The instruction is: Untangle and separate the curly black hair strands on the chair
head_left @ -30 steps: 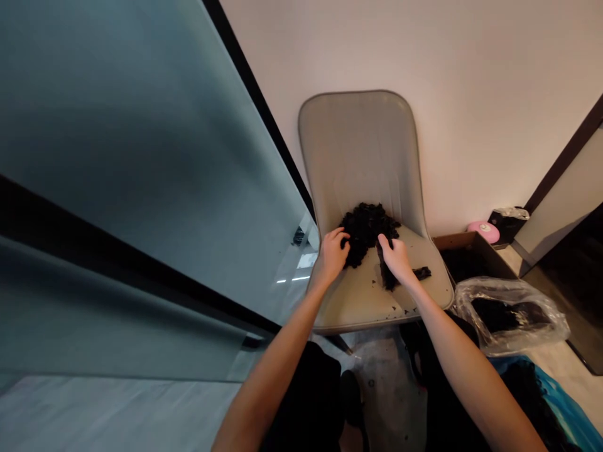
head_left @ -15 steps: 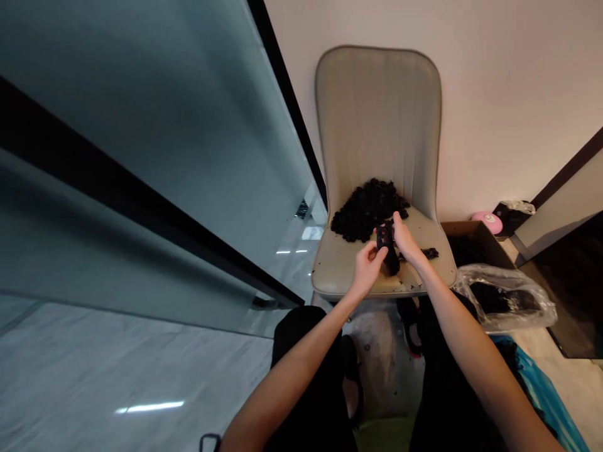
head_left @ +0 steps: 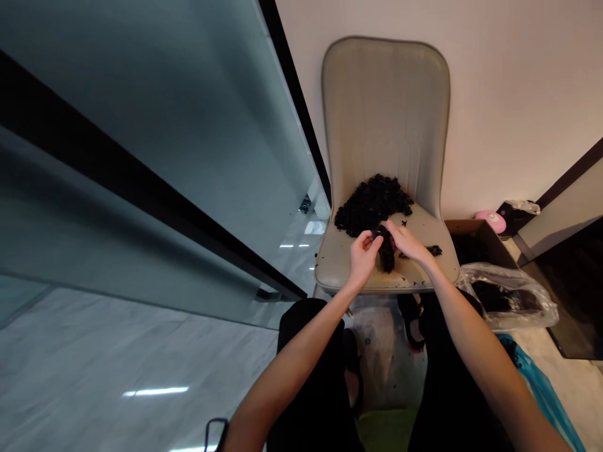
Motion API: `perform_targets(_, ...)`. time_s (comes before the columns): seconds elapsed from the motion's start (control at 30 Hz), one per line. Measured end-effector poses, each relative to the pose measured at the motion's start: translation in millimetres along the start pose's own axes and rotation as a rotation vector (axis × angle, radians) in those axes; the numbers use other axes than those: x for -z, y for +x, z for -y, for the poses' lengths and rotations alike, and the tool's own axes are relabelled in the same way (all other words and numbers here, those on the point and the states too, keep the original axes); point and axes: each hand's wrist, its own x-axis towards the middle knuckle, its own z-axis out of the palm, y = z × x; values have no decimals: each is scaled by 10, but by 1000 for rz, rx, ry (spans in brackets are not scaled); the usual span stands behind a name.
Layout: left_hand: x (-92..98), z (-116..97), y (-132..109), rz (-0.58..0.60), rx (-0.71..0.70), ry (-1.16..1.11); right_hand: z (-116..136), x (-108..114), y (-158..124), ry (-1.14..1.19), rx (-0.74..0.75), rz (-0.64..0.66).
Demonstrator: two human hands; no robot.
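Over the front of a grey-beige chair seat (head_left: 332, 260), my two hands hold one black, knobbly strip-like piece (head_left: 387, 256) between them. My left hand (head_left: 363, 256) pinches its upper left side with thumb and fingers. My right hand (head_left: 406, 240) has its fingers closed on the upper right side, where a bit of red shows. The lower end of the piece hangs toward the seat's front edge. Just behind my hands lies a heap of small black pieces (head_left: 372, 204). Another black piece (head_left: 433, 250) rests on the seat, right of my right hand.
A dark-framed glass partition (head_left: 226, 157) stands close on the left. To the right are a cardboard box (head_left: 502, 248) with black contents, a clear plastic bag (head_left: 541, 307), a blue bag (head_left: 541, 389) and a round pink object (head_left: 492, 220). Small black scraps dot the seat.
The black piece has turned in my hands, so its red-marked face shows less. My right hand has lowered and lies flatter against it. The whole view has shifted slightly.
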Motion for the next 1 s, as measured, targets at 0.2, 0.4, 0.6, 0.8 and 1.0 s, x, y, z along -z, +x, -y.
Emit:
perform_targets(0.2, -34, 38, 36, -12, 2, -30, -6, -50, 8, -106, -8, -13)
perform_targets(0.4, 8, 46, 67, -4, -5, -20, 6, -125, 27, -151, -81, -24)
perform_targets(0.6, 7, 79, 74, 35, -4, -80, -18, -141, 57, -117, -34, -56)
perform_targets(0.8, 44, 19, 150, 96, 58, -69, -10, -185, 69, -69, 20, -17)
perform_targets(1.0, 135, -161, 236, 239, 186, -130, 11, -247, 52, 107, 16, 8)
